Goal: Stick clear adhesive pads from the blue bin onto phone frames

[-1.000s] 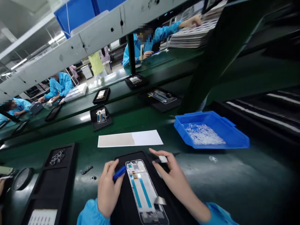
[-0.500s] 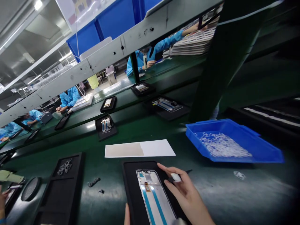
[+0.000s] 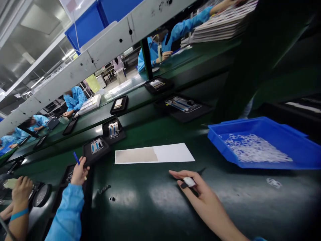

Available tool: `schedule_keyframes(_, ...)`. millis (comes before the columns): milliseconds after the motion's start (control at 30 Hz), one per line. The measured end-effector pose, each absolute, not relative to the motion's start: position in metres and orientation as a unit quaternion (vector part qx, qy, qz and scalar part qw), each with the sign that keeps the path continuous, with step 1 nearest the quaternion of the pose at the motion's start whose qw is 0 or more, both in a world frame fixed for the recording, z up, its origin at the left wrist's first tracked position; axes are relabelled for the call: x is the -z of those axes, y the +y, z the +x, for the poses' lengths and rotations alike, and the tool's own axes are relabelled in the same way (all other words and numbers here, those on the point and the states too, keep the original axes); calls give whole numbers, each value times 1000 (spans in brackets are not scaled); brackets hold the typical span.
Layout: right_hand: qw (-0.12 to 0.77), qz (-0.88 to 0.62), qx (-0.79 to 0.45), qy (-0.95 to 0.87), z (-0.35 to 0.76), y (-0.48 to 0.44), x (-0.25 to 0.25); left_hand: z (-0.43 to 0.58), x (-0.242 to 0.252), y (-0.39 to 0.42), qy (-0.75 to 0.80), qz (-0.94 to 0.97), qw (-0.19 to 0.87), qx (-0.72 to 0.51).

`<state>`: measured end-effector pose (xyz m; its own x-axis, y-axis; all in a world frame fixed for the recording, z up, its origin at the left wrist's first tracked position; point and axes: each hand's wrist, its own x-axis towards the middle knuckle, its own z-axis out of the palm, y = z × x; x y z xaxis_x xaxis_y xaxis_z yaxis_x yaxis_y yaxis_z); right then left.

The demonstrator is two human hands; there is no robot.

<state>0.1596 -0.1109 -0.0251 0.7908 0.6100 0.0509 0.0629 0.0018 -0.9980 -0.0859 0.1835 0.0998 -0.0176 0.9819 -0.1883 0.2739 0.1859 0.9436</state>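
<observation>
A left hand (image 3: 79, 173), its arm in a blue sleeve, reaches out to the far left. It is clenched round a blue pen (image 3: 76, 157) that points up, and its fingertips meet the near corner of a black tray (image 3: 87, 157). A phone frame (image 3: 96, 145) lies in that tray, which sits on a green belt (image 3: 150, 201). The right hand (image 3: 200, 192) rests low on the belt nearer the middle, well apart from the left, and pinches a small black tool (image 3: 189, 182) with a white tip between thumb and fingers.

Just beyond the right hand lies a white sheet (image 3: 154, 154), half of it tan. To the right stands a blue bin (image 3: 301, 150) of small clear rings (image 3: 253, 149). More black trays (image 3: 114, 129) with frames sit further along the belt. At bottom left, a co-worker's hand (image 3: 21, 190) with a blue wristband hovers beside a round dish (image 3: 41, 195). People in blue coats work in the background.
</observation>
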Motion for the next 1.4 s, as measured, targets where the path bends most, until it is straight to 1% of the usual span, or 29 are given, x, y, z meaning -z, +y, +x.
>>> schedule_keyframes(100, 646, -687, -216, -253, 160, -111, 25, -83, -104, 225, 621, 528, 413, -406)
schedule_keyframes(233, 629, -697, -224, -262, 162, -110, 27, -79, -95, 241, 629, 582, 314, -409)
schedule_keyframes(300, 620, -699, -234, -269, 162, -110, 28, -68, -87, 238, 616, 639, 276, -368)
schedule_keyframes(467, 617, -695, -245, -275, 162, -110, 26, -15, -65, 223, 540, 800, 179, -192)
schedule_keyframes(667, 628, -693, -212, -285, 169, -106, 21, 39, -60, 220, 490, 870, 48, -15)
schedule_keyframes(767, 627, -695, -192, -296, 174, -104, 19, 47, -72, 216, 465, 885, 3, 24)
schedule_keyframes(900, 614, -698, -185, -317, 178, -102, 14, 40, -97, 191, 422, 906, -37, 16)
schedule_keyframes(1000, 619, -696, -175, -318, 181, -99, 12, 20, -116, 151, 377, 925, -41, 4)
schedule_keyframes(1067, 636, -693, -164, -298, 183, -98, 13, -3, -126, 117, 336, 941, -25, 5)
schedule_keyframes(1167, 676, -674, -157, -253, 186, -98, 16, -45, -137, 58, 236, 970, 53, -12)
schedule_keyframes(1233, 706, -656, -150, -221, 187, -99, 16, -72, -141, 19, 201, 974, 105, -5)
schedule_keyframes(1300, 727, -646, -137, -187, 186, -100, 14, -91, -140, -14, 177, 973, 144, 35)
schedule_keyframes(1400, 738, -643, -129, -159, 184, -101, 9, -100, -126, -49, 149, 962, 191, 127)
